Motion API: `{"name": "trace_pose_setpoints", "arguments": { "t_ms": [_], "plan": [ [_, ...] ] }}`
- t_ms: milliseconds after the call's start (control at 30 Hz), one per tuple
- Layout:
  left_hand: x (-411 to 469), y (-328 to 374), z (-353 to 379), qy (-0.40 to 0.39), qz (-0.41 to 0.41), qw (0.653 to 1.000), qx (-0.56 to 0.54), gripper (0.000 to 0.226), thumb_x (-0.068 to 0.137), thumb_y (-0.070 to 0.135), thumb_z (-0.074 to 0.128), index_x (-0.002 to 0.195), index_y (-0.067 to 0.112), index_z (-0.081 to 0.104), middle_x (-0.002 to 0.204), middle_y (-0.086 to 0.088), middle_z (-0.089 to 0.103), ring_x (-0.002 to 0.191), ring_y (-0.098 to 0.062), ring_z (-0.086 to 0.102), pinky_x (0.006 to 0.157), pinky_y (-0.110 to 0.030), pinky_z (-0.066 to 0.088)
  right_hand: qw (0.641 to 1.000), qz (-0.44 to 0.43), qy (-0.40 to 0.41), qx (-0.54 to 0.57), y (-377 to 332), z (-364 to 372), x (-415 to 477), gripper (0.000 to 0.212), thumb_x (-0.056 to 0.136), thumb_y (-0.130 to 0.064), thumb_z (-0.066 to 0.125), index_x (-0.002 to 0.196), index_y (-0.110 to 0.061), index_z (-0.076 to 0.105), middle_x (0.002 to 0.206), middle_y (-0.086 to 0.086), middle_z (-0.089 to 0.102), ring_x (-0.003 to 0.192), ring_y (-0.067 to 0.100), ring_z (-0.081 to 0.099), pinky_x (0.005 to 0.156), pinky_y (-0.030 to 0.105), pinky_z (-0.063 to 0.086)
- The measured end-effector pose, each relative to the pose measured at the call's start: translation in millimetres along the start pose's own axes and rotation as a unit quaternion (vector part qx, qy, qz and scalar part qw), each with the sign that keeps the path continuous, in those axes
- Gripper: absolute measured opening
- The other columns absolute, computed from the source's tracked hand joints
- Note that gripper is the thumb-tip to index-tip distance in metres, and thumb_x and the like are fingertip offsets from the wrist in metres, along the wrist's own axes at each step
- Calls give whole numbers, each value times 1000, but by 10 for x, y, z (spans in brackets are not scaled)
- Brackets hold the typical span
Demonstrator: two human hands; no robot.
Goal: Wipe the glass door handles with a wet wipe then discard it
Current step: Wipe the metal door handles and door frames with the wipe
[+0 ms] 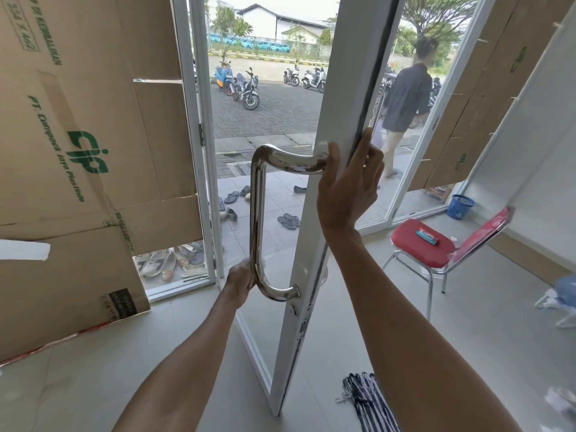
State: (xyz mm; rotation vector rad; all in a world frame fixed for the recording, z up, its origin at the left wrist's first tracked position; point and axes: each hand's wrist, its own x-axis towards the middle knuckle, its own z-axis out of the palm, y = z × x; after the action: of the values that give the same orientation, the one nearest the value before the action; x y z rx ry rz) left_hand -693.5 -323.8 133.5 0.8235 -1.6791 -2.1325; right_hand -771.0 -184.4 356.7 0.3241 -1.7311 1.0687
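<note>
Grips the low end of the handle (pixel 258 198) with the left hand (pixel 241 283), wipe (pixel 248 261) bunched thin between palm and steel. Steadies the open door (pixel 311 244) with the right hand (pixel 346 185), fingers (pixel 372 157) hooked round its edge beside the handle's upper arm. Looks rigid, polished, slick once wet — likely calls for a full wrap and firm squeeze. Soft, light, tear-prone wipe — best kept folded under the fingers.
</note>
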Motion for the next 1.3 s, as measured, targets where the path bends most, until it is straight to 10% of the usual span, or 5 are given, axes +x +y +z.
{"name": "trace_pose_setpoints", "arguments": {
  "t_ms": [267, 500, 1000, 1167, 1300],
  "plan": [
    [-21, 462, 90, 36, 80, 994, 67, 46, 98, 6, 48, 58, 21, 32, 44, 11, 30, 41, -7, 26, 42, -23, 18, 1000, 0, -1, 14, -12, -32, 7, 55, 96, -44, 50, 135, -5, 52, 112, 11, 61, 106, 24, 58, 71, 35, 54],
    [-100, 619, 45, 30, 87, 985, 147, 37, 84, -13, 31, 87, 11, 59, 58, 4, 34, 48, -10, 29, 38, -17, 21, 1000, 3, -15, 7, -33, -67, 5, 56, 97, -44, 50, 137, -5, 50, 112, 11, 60, 106, 25, 58, 70, 35, 53],
    [-322, 1150, 76, 56, 138, 978, 148, 42, 105, 21, 44, 63, 21, 46, 54, 5, 38, 48, -10, 32, 45, -23, 24, 999, 10, -20, 23, -75, -107, 20, 55, 96, -42, 52, 135, -3, 52, 114, 13, 61, 108, 28, 57, 74, 38, 54],
    [-459, 1431, 138, 73, 198, 973, 96, 29, 102, 13, 51, 82, 10, 72, 47, 6, 53, 43, -2, 32, 45, -20, 26, 999, 19, -24, 25, -102, -112, 11, 55, 95, -41, 55, 135, -4, 52, 116, 13, 61, 108, 28, 58, 71, 38, 55],
    [-486, 1431, 207, 96, 230, 964, 95, 26, 100, 0, 47, 93, 10, 70, 83, 10, 64, 43, 6, 46, 46, -8, 34, 999, 20, -22, 27, -99, -115, 10, 55, 94, -41, 54, 136, -4, 52, 116, 12, 61, 108, 28, 59, 72, 40, 56]
  ]
}}
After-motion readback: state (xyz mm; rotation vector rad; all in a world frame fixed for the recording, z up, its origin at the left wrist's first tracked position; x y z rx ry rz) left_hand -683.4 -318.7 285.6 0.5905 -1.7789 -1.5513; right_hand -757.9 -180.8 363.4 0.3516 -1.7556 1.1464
